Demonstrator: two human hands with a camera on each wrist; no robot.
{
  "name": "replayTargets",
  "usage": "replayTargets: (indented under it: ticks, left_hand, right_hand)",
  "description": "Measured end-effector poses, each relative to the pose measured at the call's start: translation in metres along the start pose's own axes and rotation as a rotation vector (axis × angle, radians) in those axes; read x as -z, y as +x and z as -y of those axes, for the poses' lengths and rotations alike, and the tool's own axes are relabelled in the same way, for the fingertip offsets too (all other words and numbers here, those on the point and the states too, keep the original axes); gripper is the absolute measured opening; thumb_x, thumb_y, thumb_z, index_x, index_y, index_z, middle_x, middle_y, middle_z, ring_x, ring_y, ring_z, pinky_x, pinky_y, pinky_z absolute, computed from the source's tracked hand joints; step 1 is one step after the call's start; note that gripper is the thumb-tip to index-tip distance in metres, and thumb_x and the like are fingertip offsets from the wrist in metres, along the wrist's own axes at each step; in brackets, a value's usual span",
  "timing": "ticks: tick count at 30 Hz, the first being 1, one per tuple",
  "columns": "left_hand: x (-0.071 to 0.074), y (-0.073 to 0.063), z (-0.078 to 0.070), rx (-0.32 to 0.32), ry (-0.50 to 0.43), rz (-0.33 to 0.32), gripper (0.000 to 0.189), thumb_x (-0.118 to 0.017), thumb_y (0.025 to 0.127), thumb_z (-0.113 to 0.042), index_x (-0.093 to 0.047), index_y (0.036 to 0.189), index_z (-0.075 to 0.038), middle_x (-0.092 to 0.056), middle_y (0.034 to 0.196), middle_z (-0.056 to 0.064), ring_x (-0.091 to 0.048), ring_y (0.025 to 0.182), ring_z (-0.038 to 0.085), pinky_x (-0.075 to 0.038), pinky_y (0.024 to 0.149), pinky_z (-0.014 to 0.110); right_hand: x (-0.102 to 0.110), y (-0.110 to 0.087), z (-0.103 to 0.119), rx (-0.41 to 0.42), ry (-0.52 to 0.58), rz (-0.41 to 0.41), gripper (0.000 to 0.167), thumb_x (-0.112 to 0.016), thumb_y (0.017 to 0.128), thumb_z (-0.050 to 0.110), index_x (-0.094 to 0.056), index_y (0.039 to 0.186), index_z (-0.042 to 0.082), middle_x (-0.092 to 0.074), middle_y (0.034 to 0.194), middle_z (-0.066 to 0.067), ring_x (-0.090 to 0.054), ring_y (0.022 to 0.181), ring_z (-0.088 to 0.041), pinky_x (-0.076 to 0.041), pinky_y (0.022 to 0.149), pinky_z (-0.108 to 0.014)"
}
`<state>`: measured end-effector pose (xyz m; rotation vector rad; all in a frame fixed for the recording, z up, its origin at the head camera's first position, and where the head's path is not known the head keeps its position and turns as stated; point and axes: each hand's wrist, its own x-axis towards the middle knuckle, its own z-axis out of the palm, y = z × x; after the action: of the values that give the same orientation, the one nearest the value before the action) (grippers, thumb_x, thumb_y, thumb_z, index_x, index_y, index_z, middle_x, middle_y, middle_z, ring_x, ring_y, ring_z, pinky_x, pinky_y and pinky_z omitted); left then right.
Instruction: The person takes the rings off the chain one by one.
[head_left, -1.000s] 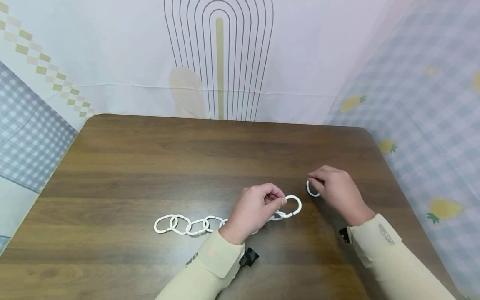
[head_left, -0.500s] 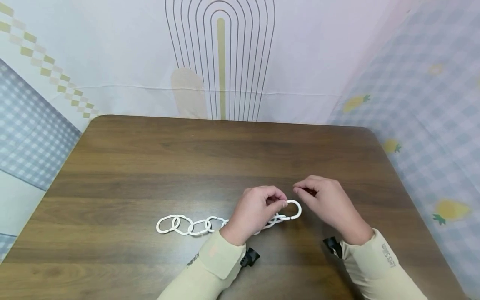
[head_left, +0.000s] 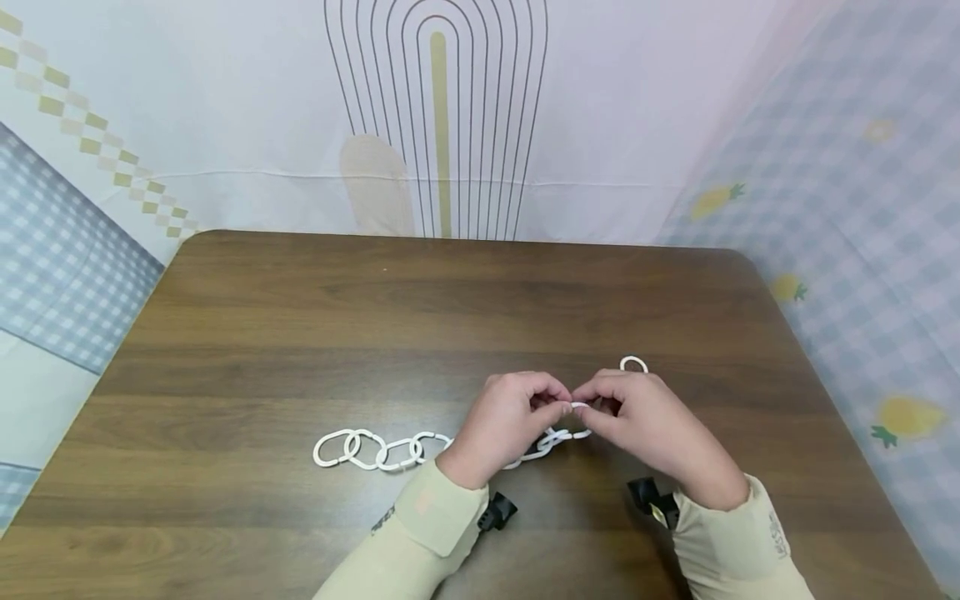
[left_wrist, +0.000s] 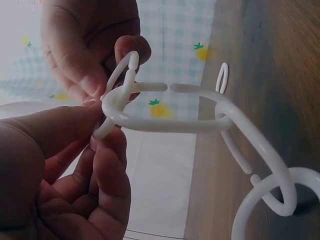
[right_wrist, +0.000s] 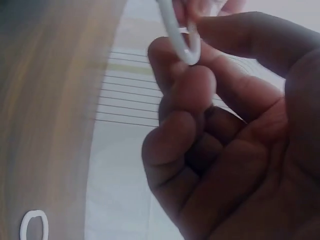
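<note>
A chain of white plastic links (head_left: 399, 452) runs from the left across the wooden table (head_left: 300, 317), partly behind my left wrist. My left hand (head_left: 517, 425) pinches the chain's end link (left_wrist: 117, 80) between thumb and forefinger, above the table in the left wrist view. Opposite it, my right hand (head_left: 645, 421) has its thumb and forefinger on that same end link, the two hands' fingertips nearly meeting. The joined link (left_wrist: 170, 124) hangs from it, its small gap showing. In the right wrist view the end link's curved part (right_wrist: 190, 57) lies between my right fingers.
A loose white link (head_left: 633, 361) lies on the table just beyond my right hand. Black wrist cameras stick out beneath both sleeves. Printed cloth hangs behind the table (head_left: 450, 236) and along its sides.
My right hand has left the loose link on the table and moved left to the end link, taking hold of it. My left hand has stayed in place, still pinching the end link.
</note>
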<state>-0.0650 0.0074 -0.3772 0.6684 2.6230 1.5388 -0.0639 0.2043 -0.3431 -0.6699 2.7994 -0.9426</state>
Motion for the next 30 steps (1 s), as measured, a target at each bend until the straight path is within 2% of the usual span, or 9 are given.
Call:
replayTargets:
  ticks: [8, 19, 25, 30]
  left_hand:
    - [0.002, 0.0, -0.003, 0.014, -0.023, -0.003, 0.002, -0.077, 0.09, -0.015, -0.078, 0.09, -0.014, -0.072, 0.083, -0.009, -0.06, 0.071, -0.004, -0.05, 0.067, 0.015]
    - [0.004, 0.0, -0.001, 0.036, -0.076, -0.018, 0.006, -0.078, 0.089, -0.018, -0.077, 0.089, -0.013, -0.072, 0.081, -0.009, -0.062, 0.071, -0.002, -0.052, 0.068, 0.017]
    - [0.007, 0.0, -0.001, 0.079, -0.076, -0.023, 0.005, -0.078, 0.088, -0.016, -0.075, 0.09, -0.013, -0.071, 0.08, -0.008, -0.062, 0.07, -0.001, -0.053, 0.068, 0.018]
    - [0.011, 0.001, -0.001, 0.121, -0.042, -0.026, 0.006, -0.078, 0.088, -0.017, -0.074, 0.092, -0.013, -0.07, 0.08, -0.008, -0.062, 0.071, 0.0, -0.053, 0.069, 0.019]
  right_hand:
    - [0.0, -0.001, 0.005, 0.02, -0.041, -0.042, 0.009, -0.077, 0.088, 0.01, -0.079, 0.092, 0.018, -0.064, 0.081, 0.016, -0.055, 0.069, -0.001, -0.049, 0.062, -0.023]
    - [-0.003, 0.002, 0.003, 0.038, 0.015, -0.057, 0.006, -0.076, 0.09, 0.012, -0.078, 0.09, 0.017, -0.065, 0.081, 0.015, -0.057, 0.069, -0.002, -0.05, 0.062, -0.024]
    - [-0.004, 0.003, 0.005, 0.003, 0.071, -0.053, 0.006, -0.075, 0.091, 0.012, -0.078, 0.09, 0.018, -0.066, 0.08, 0.012, -0.057, 0.067, -0.003, -0.05, 0.061, -0.024]
    - [-0.002, 0.003, 0.004, -0.068, 0.109, -0.052, 0.005, -0.075, 0.09, 0.01, -0.077, 0.091, 0.014, -0.066, 0.078, 0.009, -0.059, 0.063, -0.005, -0.051, 0.059, -0.025]
